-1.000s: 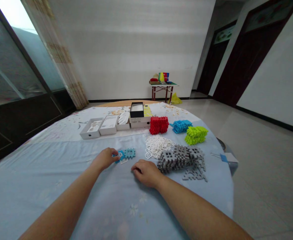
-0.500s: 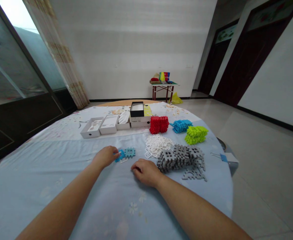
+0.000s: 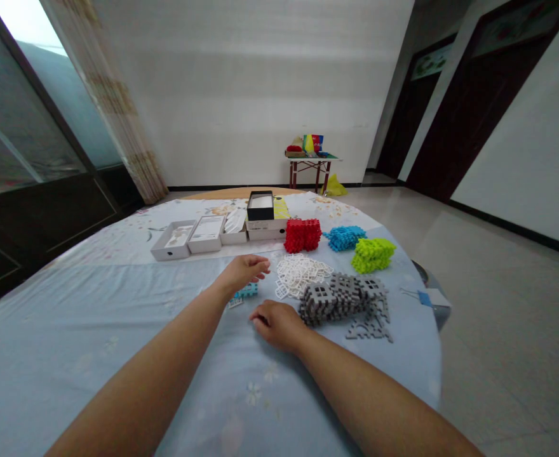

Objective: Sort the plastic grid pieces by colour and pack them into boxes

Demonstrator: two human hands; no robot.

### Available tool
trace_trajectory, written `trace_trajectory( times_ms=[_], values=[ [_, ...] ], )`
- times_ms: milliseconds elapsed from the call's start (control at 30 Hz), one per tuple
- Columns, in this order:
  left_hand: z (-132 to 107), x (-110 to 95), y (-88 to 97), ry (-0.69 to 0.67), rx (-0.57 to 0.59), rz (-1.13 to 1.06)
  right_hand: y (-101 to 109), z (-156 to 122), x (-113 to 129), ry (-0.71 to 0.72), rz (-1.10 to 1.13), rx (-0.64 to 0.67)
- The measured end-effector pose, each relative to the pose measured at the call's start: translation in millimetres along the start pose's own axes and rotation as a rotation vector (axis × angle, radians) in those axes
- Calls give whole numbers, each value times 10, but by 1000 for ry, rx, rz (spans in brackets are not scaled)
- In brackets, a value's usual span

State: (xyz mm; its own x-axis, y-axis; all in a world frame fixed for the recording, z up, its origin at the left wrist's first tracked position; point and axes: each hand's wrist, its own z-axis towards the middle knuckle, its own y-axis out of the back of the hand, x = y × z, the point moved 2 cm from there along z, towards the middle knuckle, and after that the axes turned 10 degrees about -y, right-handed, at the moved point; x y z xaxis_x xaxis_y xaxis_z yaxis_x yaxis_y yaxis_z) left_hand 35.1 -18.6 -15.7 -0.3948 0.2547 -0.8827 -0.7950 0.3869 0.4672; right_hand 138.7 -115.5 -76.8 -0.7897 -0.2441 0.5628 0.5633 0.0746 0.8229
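Okay, I see blue pieces (image 3: 249,291) on the cloth (image 3: 70,324), partly behind the left hand (image 3: 247,271), fingers loosely open, just left of the white pile (image 3: 301,277); right hand (image 3: 278,325) curled, can't tell if gripping, beside the grey pile (image 3: 339,298).

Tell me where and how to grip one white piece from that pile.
Pinch an outlying piece by its rim at the near-left edge of the white pile, probably coming from the left: it looks thin and flat there, pieces overlap farther in, and the grey stack crowds the pile's near-right side.
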Motion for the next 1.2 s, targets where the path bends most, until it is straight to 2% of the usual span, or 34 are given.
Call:
trace_trajectory(
  times_ms=[100,200,367,500,633,833,1067,1200],
  values=[
    [69,-89,-38,-73,-17,-25,-6,7,-1,-2,-1,12],
    [14,-13,122,-135,-110,137,-2,4,-1,-3,18,10],
    [-306,368,543,-57,-215,398,19,-13,8,4,19,7],
    [-553,693,721,1,-226,466,29,-17,19,21,10,4],
    [-676,856,696,7,-189,453,7,-12,6,25,-5,-6],
    [-742,862,631,-75,-182,507,-16,-16,-13,41,13,-26],
    [-797,974,636,-187,-185,497,-12,-23,-2,40,35,-24],
    [-822,984,625,-181,-223,455,-17,-24,-3,51,58,-28]
  ],
)
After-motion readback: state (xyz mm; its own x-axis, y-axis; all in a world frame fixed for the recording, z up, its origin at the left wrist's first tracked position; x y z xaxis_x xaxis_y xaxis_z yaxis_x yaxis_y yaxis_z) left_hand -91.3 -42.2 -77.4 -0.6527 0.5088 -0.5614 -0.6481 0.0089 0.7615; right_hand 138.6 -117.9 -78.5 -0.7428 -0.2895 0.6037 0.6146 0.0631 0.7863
